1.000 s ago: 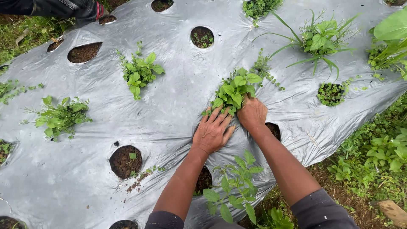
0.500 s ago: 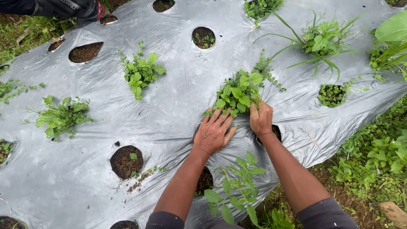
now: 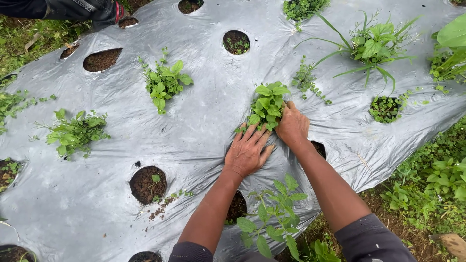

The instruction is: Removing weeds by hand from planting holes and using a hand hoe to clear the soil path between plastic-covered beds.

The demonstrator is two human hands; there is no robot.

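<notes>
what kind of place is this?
Likely an outdoor crop bed: silver mulch sheet with round planting holes showing soil, leafy plants growing through. Left hand lies flat on the sheet; right hand grips a plant.

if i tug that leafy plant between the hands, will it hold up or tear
The plant looks soft: thin stems and broad tender leaves, so it would likely flop and bruise or snap rather than stay stiff. It seems light. The right hand grips low at its base, while the left hand lies flat on the plastic sheet, which looks thin, wrinkled and probably slippery.
</notes>
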